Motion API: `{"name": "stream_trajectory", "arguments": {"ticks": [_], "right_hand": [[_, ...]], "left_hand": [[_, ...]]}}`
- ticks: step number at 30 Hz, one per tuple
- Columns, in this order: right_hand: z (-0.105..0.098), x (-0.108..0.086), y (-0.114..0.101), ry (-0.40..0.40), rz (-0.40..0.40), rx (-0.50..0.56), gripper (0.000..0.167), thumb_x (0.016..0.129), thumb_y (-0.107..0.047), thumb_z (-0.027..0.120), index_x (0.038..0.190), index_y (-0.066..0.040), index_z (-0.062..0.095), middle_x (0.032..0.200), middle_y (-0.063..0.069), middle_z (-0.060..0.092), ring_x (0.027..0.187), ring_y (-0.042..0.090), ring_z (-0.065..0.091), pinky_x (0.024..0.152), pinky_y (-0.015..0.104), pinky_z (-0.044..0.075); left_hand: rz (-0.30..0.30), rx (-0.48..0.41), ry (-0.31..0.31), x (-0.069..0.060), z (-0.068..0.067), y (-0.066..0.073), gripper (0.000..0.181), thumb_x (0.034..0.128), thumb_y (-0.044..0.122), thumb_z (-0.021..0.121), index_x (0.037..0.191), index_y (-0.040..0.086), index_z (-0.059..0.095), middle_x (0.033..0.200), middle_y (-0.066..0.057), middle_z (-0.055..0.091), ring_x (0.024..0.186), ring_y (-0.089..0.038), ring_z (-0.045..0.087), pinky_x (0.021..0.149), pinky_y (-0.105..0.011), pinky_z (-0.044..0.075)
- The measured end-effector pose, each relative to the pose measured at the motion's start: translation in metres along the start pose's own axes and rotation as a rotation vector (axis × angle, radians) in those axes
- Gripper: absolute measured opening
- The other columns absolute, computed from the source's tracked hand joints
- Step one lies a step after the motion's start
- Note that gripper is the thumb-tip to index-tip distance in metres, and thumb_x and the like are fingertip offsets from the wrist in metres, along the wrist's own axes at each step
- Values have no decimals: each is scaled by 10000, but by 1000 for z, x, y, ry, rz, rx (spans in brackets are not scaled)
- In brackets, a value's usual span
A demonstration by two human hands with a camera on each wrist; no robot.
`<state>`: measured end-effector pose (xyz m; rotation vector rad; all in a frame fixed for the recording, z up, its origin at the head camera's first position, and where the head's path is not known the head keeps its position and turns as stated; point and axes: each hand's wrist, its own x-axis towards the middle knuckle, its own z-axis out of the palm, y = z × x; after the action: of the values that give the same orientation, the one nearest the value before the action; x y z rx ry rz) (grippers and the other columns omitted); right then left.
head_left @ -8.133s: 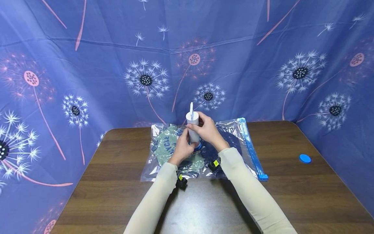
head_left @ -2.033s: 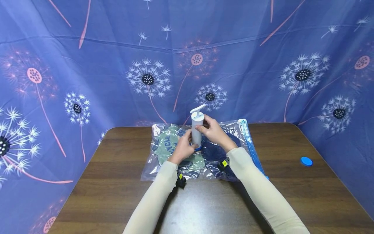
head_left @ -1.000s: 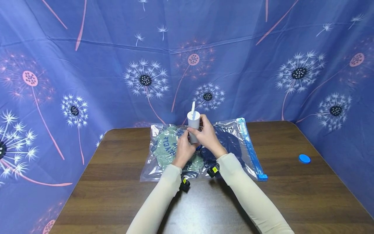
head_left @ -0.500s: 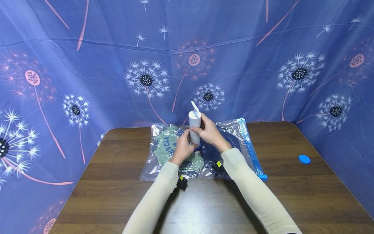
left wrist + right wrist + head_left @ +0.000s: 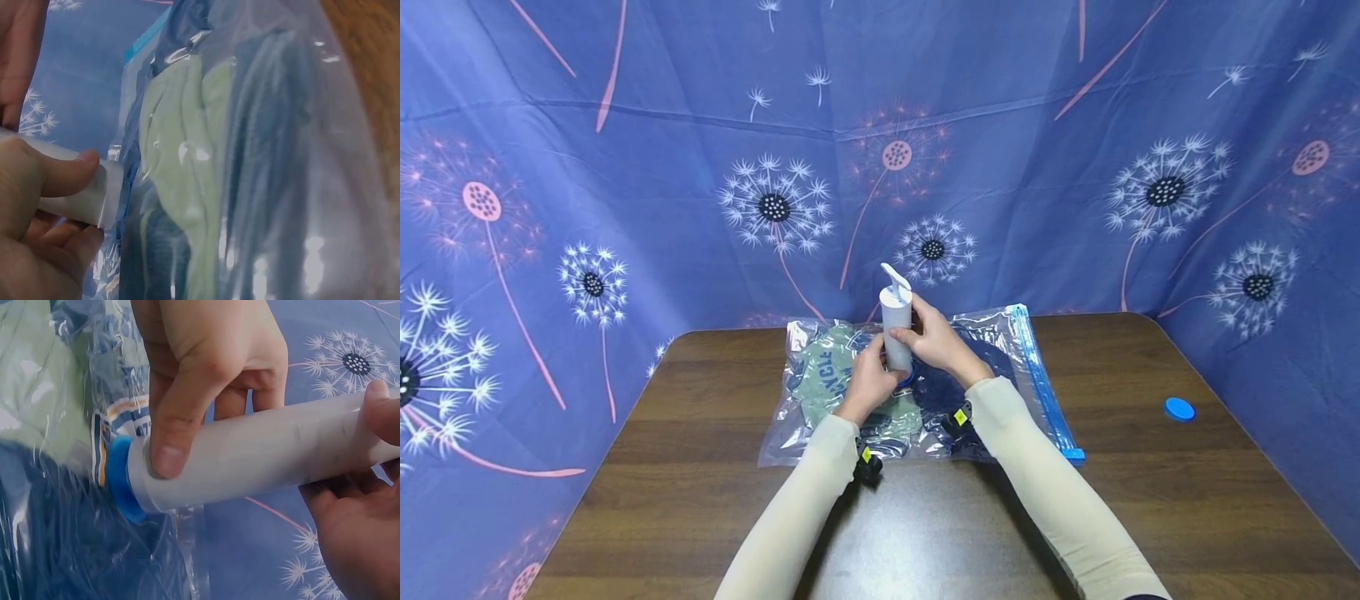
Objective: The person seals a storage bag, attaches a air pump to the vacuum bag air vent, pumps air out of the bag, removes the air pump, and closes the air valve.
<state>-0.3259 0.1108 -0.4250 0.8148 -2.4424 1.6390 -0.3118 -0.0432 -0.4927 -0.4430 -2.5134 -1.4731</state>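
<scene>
A white hand pump (image 5: 897,321) stands nearly upright on the blue valve (image 5: 125,478) of a clear vacuum storage bag (image 5: 782,429). My left hand (image 5: 871,385) grips the pump's lower end, thumb and fingers on opposite sides, as the left wrist view also shows. Higher up the barrel, my right hand (image 5: 942,340) holds it between thumb and fingers. The pump's T-shaped handle (image 5: 895,277) sits low at the top, untouched by either hand. Inside the bag lie folded green clothes (image 5: 820,379) and dark blue clothes (image 5: 992,354).
A round blue cap (image 5: 1179,408) lies on the wooden table (image 5: 700,500) at the right. The bag's blue zip edge (image 5: 1045,383) runs along its right side. A blue cloth with dandelion prints (image 5: 1022,167) hangs behind and at both sides of the table.
The pump tilted and its handle turned between frames; it looked lifted a second ago and now sits on the valve again. Both hands have stayed around the pump, shifting slightly.
</scene>
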Motion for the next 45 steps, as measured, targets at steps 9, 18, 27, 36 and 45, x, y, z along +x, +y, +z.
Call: {"name": "stream_trajectory", "arguments": {"ticks": [9, 18, 27, 36, 45], "right_hand": [[8, -5, -5, 130, 8, 45, 592, 983, -171, 702, 1499, -46, 437, 1349, 238, 596, 1254, 397, 612, 1071, 543, 517], [23, -6, -14, 363, 49, -22, 693, 896, -341, 809, 1457, -122, 468, 1270, 148, 633, 1157, 302, 640, 1007, 471, 556], [16, 0, -16, 329, 37, -53, 586, 871, -263, 847, 1325, -74, 528, 1164, 158, 647, 1050, 316, 669, 940, 466, 576], [-3, 7, -13, 111, 28, 20, 510, 920, -118, 770, 1371, -38, 545, 1275, 195, 641, 1165, 373, 653, 1008, 517, 548], [-10, 14, -10, -20, 20, 116, 595, 986, -20, 640, 1523, 35, 389, 1391, 298, 571, 1278, 451, 585, 1099, 567, 479]], "left_hand": [[-5, 123, 116, -3, 6, 11, 588, 727, -21, 870, 1252, 14, 608, 1146, -221, 735, 1055, -366, 729, 929, -463, 600], [-18, 223, 194, -3, 13, 16, 589, 709, 15, 891, 1221, 59, 604, 1050, -190, 754, 977, -368, 723, 870, -496, 585], [32, 227, 157, -1, 8, 10, 693, 702, 49, 923, 1300, 24, 574, 1132, -225, 736, 1037, -379, 722, 923, -482, 590], [71, 153, 70, 0, 2, 0, 738, 738, 46, 911, 1369, 7, 531, 1234, -249, 695, 1115, -384, 702, 958, -477, 590], [75, 97, -2, 0, -1, -3, 742, 801, 13, 847, 1426, 14, 448, 1241, -243, 676, 1133, -370, 682, 978, -495, 571]]}}
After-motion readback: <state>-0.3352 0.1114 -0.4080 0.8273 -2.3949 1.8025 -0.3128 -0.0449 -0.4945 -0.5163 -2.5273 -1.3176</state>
